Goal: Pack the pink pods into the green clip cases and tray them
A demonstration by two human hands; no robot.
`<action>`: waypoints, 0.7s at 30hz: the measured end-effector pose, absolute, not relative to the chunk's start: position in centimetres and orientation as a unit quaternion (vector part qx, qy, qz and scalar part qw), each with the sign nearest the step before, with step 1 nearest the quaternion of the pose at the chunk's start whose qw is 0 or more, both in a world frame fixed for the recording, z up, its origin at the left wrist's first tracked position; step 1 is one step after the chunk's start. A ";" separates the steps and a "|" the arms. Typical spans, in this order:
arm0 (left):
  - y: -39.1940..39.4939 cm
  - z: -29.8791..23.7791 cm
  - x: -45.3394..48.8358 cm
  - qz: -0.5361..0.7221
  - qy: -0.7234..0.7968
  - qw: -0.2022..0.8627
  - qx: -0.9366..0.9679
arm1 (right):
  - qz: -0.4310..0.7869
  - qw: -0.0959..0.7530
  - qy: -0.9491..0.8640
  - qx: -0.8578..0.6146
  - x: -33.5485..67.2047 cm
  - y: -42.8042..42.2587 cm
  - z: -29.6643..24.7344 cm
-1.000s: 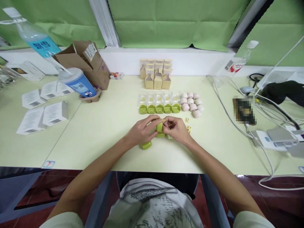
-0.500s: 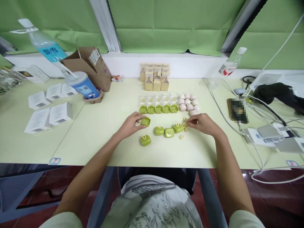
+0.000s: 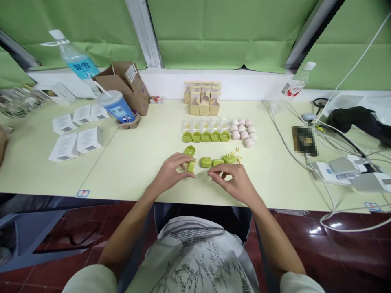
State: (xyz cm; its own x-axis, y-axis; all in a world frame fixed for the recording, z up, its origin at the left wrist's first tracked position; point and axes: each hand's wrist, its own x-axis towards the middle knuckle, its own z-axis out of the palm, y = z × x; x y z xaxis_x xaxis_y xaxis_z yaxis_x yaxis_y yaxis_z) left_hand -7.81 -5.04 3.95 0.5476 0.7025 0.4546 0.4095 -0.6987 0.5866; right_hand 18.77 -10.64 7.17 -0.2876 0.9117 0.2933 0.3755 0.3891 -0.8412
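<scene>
My left hand [image 3: 171, 173] grips a small green case [image 3: 191, 166] held on edge just above the table. My right hand [image 3: 233, 181] is beside it, fingers pinched toward the case, and what they hold is too small to make out. Loose green cases [image 3: 205, 162] lie in a short row right behind my hands, one more green case [image 3: 190, 150] a bit further back. Tiny yellow clips [image 3: 236, 156] lie at the row's right end.
Further back stand a row of green cases with clear lids [image 3: 205, 132], pink pieces [image 3: 243, 132] and tan boxes [image 3: 204, 97]. A blue cup [image 3: 117, 106], cardboard box [image 3: 126, 83] and paper cards [image 3: 76, 140] are left. Cables and devices [image 3: 336, 167] lie right.
My left hand set one green case down behind, then picked up another. My right hand came back from the yellow clips to meet the left hand at the table's front.
</scene>
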 end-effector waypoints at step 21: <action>-4.9 2.7 -3.0 0.420 0.228 -0.016 0.878 | 0.424 0.434 -0.605 -0.515 17.4 -7.8 4.2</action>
